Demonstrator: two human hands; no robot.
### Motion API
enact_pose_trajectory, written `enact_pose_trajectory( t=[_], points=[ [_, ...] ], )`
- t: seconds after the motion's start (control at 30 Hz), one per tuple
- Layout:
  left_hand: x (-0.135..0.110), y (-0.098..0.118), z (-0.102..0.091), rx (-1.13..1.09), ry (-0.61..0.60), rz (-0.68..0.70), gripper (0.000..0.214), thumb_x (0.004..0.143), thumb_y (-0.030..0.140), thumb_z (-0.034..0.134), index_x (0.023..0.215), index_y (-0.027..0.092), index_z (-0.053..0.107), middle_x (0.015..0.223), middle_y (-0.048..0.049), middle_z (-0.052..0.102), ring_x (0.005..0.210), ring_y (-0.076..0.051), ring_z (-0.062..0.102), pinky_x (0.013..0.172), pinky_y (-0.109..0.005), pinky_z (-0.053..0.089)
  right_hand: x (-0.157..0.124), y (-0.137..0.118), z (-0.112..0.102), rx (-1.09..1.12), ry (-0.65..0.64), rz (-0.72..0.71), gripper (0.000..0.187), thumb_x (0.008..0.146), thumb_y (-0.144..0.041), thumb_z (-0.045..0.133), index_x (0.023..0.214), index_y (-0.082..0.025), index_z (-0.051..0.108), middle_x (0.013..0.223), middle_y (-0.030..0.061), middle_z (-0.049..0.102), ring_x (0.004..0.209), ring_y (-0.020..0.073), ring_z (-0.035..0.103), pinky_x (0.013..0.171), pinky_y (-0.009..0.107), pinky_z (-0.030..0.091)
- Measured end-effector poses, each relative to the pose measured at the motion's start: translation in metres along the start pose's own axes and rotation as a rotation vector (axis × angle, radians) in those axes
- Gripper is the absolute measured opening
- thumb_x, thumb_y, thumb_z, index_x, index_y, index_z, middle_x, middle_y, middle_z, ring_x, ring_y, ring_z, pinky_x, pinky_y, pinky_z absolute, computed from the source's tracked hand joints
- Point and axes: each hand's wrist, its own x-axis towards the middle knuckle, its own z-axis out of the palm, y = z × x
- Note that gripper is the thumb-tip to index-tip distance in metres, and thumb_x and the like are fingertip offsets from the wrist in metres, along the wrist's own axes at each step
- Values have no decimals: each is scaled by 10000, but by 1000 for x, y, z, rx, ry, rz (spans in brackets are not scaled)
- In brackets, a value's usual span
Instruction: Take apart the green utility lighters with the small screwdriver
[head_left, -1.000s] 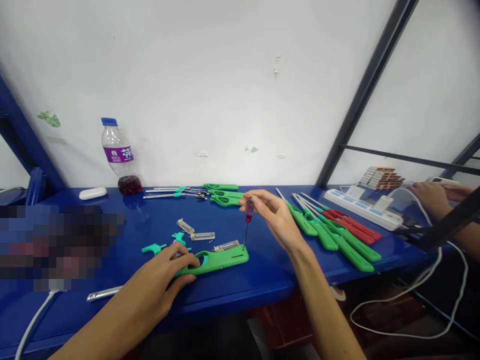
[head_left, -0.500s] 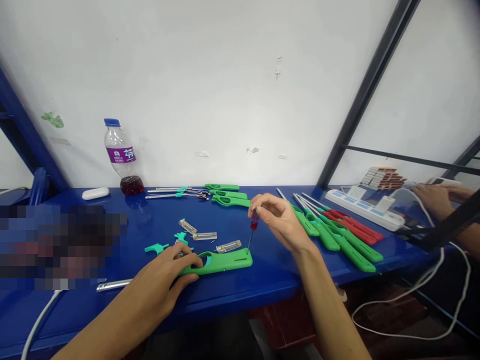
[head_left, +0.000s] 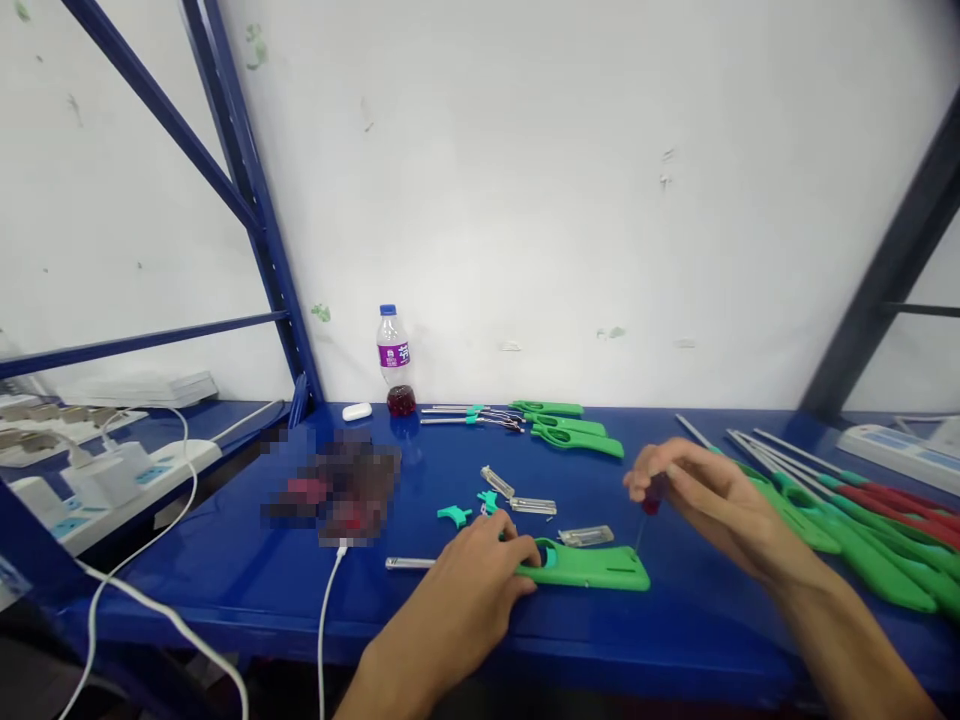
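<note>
My left hand (head_left: 484,575) presses a green long-neck lighter (head_left: 600,568) flat on the blue table near its front edge. Its fingers wrap the trigger end, and the metal tube comes out on the other side of the hand. My right hand (head_left: 701,490) grips a small screwdriver (head_left: 651,497) by its red handle, fingers pinched at the top. The thin shaft stands nearly upright, its tip at the lighter's right end. Just behind the lighter lie a clear fuel tank (head_left: 586,536), another clear tank (head_left: 533,505) and a turquoise trigger (head_left: 454,516).
At the back are green lighter shells (head_left: 576,441) and metal tubes with wires (head_left: 450,421). More green lighters (head_left: 862,540) and red ones (head_left: 900,505) lie right. A drink bottle (head_left: 395,365) stands by the wall. A white cable (head_left: 327,610) crosses the front edge at left.
My view has swung left, so everything sits farther right in the picture. Both hands keep their holds, and the screwdriver stays at the lighter's right end.
</note>
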Motion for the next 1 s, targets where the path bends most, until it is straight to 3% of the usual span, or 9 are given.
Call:
enact_pose_trajectory(
  t=[0.17, 0.23, 0.37, 0.5, 0.63, 0.77, 0.87, 1.0],
  points=[
    [-1, 1, -2, -12, -1, 0, 131, 1016, 185, 632, 1118, 226, 702, 1177, -71, 629, 1105, -245, 634, 948, -350, 508, 0, 3, -4, -36, 24, -72, 190, 904, -486, 753, 856, -303, 746, 830, 70, 633, 816, 255, 607, 713, 395, 541],
    [-2, 2, -3, -25, -2, -4, 119, 1012, 184, 643, 1105, 226, 705, 1163, -66, 635, 1105, -244, 636, 945, -348, 503, -1, 4, -6, -24, 20, -48, 155, 934, -457, 725, 876, -314, 744, 803, 63, 635, 789, 249, 609, 715, 397, 543],
    [-4, 4, -5, -31, 11, -21, 91, 999, 177, 661, 1060, 225, 708, 1132, -57, 645, 1093, -247, 641, 906, -342, 502, -2, 3, -7, -16, 0, 9, 184, 1000, -453, 624, 962, -315, 739, 916, 98, 681, 853, 267, 644, 713, 401, 548],
    [-2, 2, -3, -17, 15, -21, 91, 997, 172, 657, 1052, 230, 702, 1148, -55, 648, 1118, -248, 635, 935, -342, 490, -1, 5, -7, -41, 47, -48, 187, 939, -455, 717, 869, -282, 731, 926, 87, 658, 860, 255, 632, 713, 373, 536],
    [2, -6, 5, -34, 25, 32, 117, 993, 150, 625, 1054, 232, 681, 1155, -48, 648, 1129, -245, 626, 987, -361, 474, 3, 5, -5, -50, 117, -28, 131, 975, -407, 694, 1037, -308, 753, 891, 60, 701, 822, 235, 657, 737, 371, 543],
    [10, -19, 14, -60, 33, 72, 143, 979, 127, 553, 1017, 212, 661, 1120, -66, 643, 1094, -273, 627, 970, -411, 476, 7, 0, 2, -104, 48, -153, 243, 956, -502, 701, 980, -267, 758, 972, 74, 688, 893, 242, 643, 766, 379, 540],
    [15, -28, 17, -54, 42, 87, 138, 1005, 219, 519, 1003, 240, 655, 1106, -44, 643, 1042, -258, 639, 908, -382, 491, 9, -2, 4, -111, 66, -155, 219, 876, -459, 809, 891, -252, 738, 858, 28, 635, 747, 191, 602, 653, 326, 516],
    [18, -35, 16, -54, 74, 104, 137, 1003, 299, 532, 994, 261, 663, 1095, -33, 649, 1019, -248, 644, 893, -354, 494, 8, -3, 4, -65, 44, -100, 165, 991, -408, 689, 1037, -253, 721, 919, 39, 706, 812, 194, 664, 732, 340, 541]
  ],
)
